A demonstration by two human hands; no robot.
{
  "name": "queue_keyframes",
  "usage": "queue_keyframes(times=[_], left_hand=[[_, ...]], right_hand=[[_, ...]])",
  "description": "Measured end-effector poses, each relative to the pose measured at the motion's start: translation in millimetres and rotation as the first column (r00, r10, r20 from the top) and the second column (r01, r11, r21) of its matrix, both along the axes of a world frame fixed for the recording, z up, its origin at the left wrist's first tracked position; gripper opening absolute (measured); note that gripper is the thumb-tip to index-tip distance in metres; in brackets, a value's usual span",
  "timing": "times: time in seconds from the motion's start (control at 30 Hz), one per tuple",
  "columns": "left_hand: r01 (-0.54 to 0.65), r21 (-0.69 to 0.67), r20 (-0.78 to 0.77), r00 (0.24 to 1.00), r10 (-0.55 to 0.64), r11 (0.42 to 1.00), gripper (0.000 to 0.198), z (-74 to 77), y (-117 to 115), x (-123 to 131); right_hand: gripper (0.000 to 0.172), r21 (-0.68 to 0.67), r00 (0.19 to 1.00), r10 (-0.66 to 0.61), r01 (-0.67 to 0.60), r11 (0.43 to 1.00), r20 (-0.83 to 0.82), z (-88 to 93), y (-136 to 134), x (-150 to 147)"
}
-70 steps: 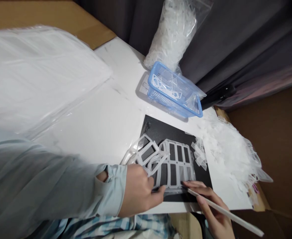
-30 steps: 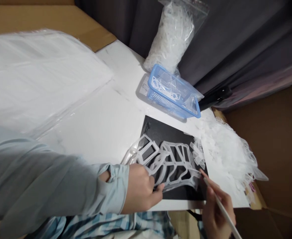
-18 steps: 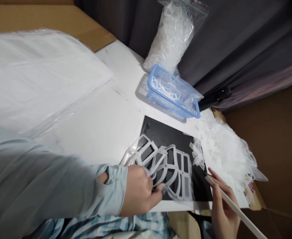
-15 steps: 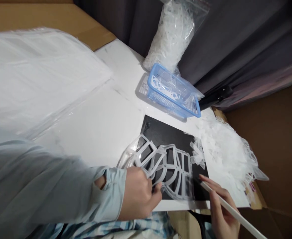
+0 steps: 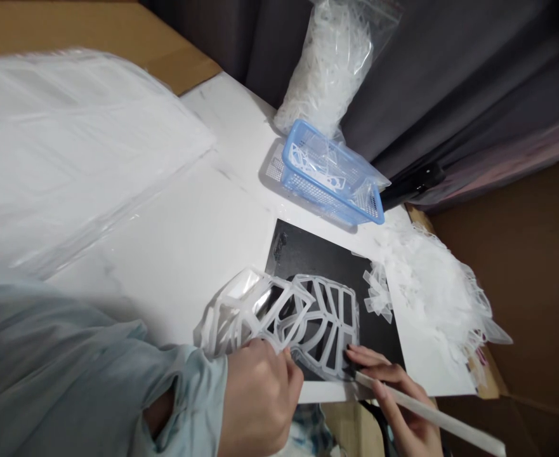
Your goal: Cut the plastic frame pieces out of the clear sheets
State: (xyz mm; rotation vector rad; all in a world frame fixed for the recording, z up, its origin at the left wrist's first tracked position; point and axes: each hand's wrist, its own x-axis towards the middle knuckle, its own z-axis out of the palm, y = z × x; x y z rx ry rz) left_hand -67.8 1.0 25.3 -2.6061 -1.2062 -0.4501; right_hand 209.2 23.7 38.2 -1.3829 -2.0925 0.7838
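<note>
The left hand (image 5: 260,397) is closed on the edge of a clear plastic lattice sheet (image 5: 324,317) lying on a black mat (image 5: 308,254), while the right hand (image 5: 398,400) pinches a white rod (image 5: 426,416) just beside it.

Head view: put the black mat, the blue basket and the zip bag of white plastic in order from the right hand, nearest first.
From the right hand:
1. Black mat: directly ahead of the hand.
2. Blue basket: beyond the mat, farther from the person.
3. Zip bag of white plastic: farthest, behind the basket, against the dark curtain.
</note>
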Motion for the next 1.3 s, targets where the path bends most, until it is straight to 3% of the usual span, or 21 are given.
queue_keyframes(times=[0.23,0.57,0.8,1.1,1.3], left_hand=[[0.016,0.054,-0.003,1.0,-0.016,0.998,0.027,2.4,3,-2],[0.042,0.011,-0.037,0.998,-0.042,0.999,0.024,0.6,2,-1],[0.044,0.04,-0.047,0.998,-0.042,0.998,0.022,3.2,3,-2],[0.053,0.099,0.016,0.998,-0.055,0.994,0.02,-4.5,12,-3],[-0.066,0.199,-0.147,0.984,0.097,0.978,0.024,-8.2,33,-8]], right_hand=[[0.022,0.011,0.999,-0.005,0.005,1.0,0.039,-0.2,-2,1],[0.019,0.088,0.964,0.121,-0.145,0.985,0.236,7.3,-5,1],[0.028,0.22,0.927,0.016,-0.105,0.97,0.374,-0.4,-20,-7],[0.029,0.287,0.947,-0.056,-0.04,0.957,0.317,-6.3,0,-6],[0.026,0.257,0.976,-0.138,0.091,0.962,0.169,-12.1,19,-13]])
